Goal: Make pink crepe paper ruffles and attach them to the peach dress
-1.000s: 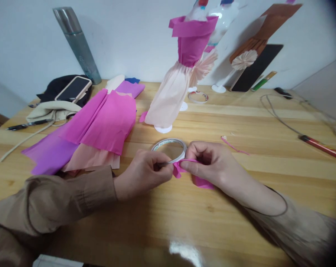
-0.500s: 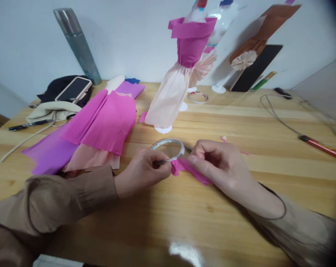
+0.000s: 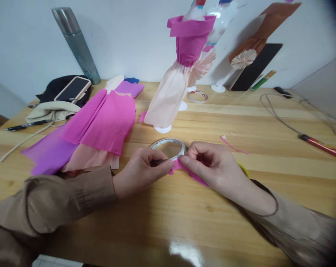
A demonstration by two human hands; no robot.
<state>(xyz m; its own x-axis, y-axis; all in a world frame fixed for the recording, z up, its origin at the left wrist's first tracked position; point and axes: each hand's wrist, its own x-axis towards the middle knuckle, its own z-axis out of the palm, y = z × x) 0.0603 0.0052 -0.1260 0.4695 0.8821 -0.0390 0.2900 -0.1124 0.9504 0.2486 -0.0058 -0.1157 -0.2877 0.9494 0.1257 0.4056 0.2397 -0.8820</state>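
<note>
Both my hands meet at the middle of the wooden table [image 3: 184, 222]. My left hand [image 3: 141, 172] is closed in a pinch, holding a thin dark item against the near rim of a white tape roll [image 3: 169, 146]. My right hand [image 3: 212, 167] is closed too, its thumb and fingers pressing a small strip of pink crepe paper [image 3: 188, 170] against the table right beside the tape roll. The two thumbs almost touch. Most of the pink strip is hidden under my right hand.
Pink, purple and peach crepe sheets [image 3: 98, 126] lie to the left. A bottle dressed in pink and peach paper [image 3: 176, 81] stands behind the tape. A phone [image 3: 73, 89], a flask [image 3: 75, 40], a second tape roll [image 3: 197, 96], a cable and a red pen [image 3: 320, 145] lie around.
My right hand moved slightly right, then came back left toward the tape roll, pressing the pink strip flatter. My left hand stayed pinched by the roll.
</note>
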